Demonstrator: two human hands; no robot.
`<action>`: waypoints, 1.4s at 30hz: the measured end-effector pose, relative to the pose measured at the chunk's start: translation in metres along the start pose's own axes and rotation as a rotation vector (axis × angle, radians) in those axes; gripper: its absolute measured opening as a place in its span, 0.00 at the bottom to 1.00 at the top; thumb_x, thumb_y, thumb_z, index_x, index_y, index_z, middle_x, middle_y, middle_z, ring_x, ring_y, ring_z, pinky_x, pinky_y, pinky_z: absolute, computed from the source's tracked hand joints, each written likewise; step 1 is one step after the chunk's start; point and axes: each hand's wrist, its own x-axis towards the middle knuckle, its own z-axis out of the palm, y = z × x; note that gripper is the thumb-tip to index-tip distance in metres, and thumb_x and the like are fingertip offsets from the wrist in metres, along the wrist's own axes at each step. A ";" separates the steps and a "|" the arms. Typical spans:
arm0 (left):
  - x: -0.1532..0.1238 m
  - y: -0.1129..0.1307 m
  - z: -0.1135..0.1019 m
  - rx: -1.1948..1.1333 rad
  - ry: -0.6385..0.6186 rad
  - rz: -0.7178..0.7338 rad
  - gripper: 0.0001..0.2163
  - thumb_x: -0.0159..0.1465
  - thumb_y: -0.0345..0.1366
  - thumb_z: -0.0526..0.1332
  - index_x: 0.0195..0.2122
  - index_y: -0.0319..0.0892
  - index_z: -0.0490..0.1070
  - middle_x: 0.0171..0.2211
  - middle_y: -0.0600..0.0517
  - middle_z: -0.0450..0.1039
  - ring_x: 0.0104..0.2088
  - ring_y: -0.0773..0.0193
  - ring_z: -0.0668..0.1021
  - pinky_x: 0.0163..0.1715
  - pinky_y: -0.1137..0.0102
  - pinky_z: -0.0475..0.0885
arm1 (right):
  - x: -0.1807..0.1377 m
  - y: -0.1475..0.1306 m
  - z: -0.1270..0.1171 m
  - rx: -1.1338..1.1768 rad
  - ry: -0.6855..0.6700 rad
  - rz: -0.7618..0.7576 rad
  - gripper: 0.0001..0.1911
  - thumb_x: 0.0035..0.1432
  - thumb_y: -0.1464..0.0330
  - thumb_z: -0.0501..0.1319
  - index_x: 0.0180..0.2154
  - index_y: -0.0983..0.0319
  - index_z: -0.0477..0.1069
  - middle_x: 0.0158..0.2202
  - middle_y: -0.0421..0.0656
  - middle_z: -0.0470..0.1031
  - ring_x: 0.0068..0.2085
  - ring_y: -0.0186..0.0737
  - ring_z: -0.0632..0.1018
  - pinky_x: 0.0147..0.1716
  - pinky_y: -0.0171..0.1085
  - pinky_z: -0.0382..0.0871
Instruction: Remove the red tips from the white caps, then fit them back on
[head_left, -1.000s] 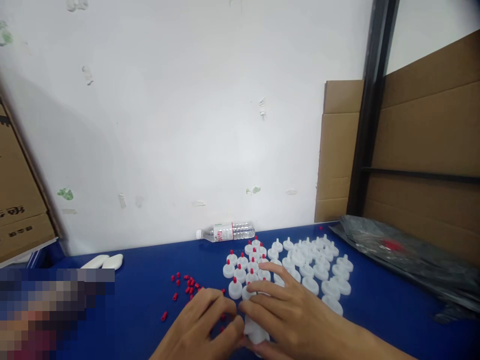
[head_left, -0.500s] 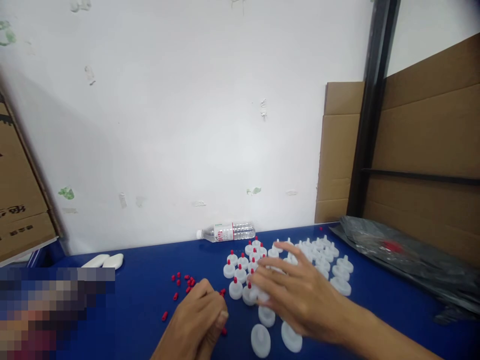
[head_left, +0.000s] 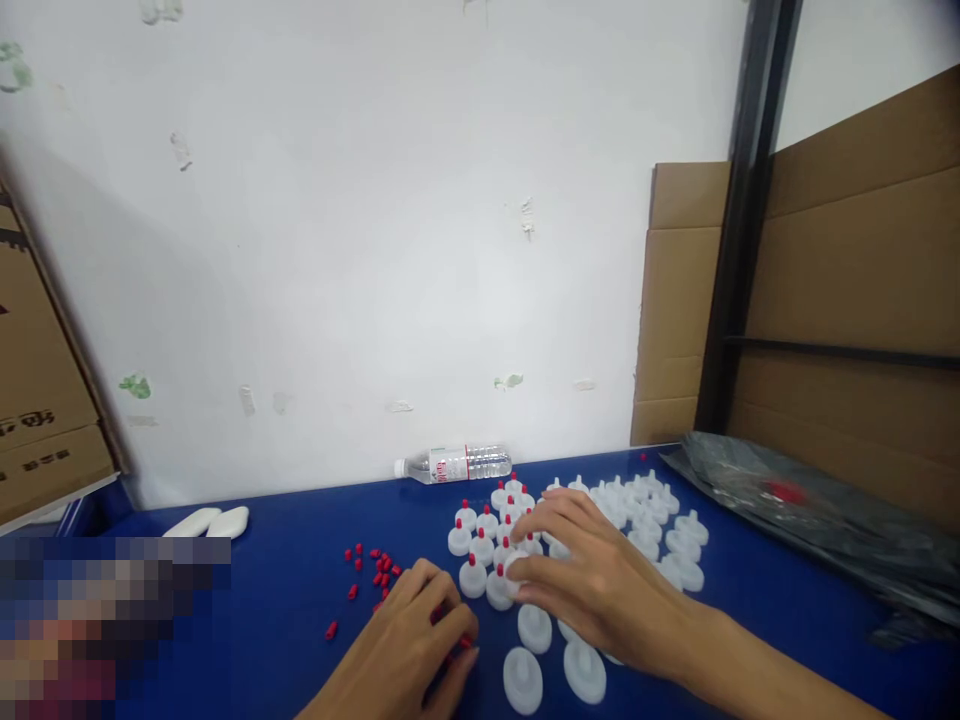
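And here, in the right hand point(head_left: 600, 575), a white cap point(head_left: 514, 572) is held narrowly between thumb and fingertips, right beside the front of the red-tipped white caps point(head_left: 472, 578); whether it is touching the table cannot be told. The left hand point(head_left: 405, 640) is kept low, fingers curled and nearly closed, with a red piece point(head_left: 466, 642) seen at thumb and forefinger; whether it is gripped or merely touched cannot be made out.

Loose red pieces point(head_left: 353, 592) are scattered just beyond and to the left of the left hand. Plain white caps point(head_left: 523, 682) are spread between and beneath the hands, with more crowded beyond the right hand, partly hidden by it.

Now the edges: the blue tabletop point(head_left: 285, 600) is bounded at the back by the white wall point(head_left: 375, 250), along which a clear bottle point(head_left: 454, 464) is laid on its side. On the right, the surface is covered by a dark plastic bag point(head_left: 810, 520). The widest room is offered at left, between the red pieces and two white rounded objects point(head_left: 228, 522); between the hands, only a narrow blue gap is left.
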 end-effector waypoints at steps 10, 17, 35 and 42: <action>0.002 -0.006 -0.007 0.029 -0.124 -0.112 0.09 0.71 0.24 0.53 0.43 0.44 0.69 0.45 0.48 0.70 0.46 0.53 0.71 0.46 0.58 0.70 | -0.003 -0.018 0.014 0.019 -0.117 -0.084 0.15 0.64 0.80 0.61 0.48 0.58 0.71 0.38 0.37 0.78 0.43 0.37 0.72 0.57 0.43 0.59; 0.002 -0.011 -0.012 0.073 -0.155 -0.204 0.08 0.72 0.26 0.53 0.45 0.44 0.70 0.46 0.47 0.70 0.47 0.52 0.71 0.48 0.53 0.70 | -0.004 -0.016 0.014 0.010 -0.308 -0.058 0.15 0.66 0.77 0.57 0.51 0.58 0.70 0.41 0.40 0.77 0.46 0.40 0.73 0.59 0.45 0.60; 0.002 -0.007 -0.013 0.058 -0.113 -0.175 0.09 0.73 0.28 0.52 0.46 0.45 0.70 0.47 0.47 0.71 0.48 0.52 0.72 0.47 0.54 0.71 | -0.008 0.010 0.014 -0.089 -0.346 0.363 0.02 0.63 0.70 0.68 0.36 0.57 0.77 0.34 0.39 0.79 0.44 0.46 0.77 0.60 0.57 0.59; 0.004 -0.003 -0.018 0.050 -0.024 -0.135 0.10 0.73 0.28 0.52 0.49 0.46 0.69 0.46 0.48 0.72 0.47 0.54 0.72 0.46 0.58 0.71 | 0.002 -0.001 0.005 0.073 -0.229 0.281 0.05 0.69 0.74 0.59 0.42 0.58 0.72 0.43 0.41 0.78 0.45 0.42 0.78 0.54 0.48 0.68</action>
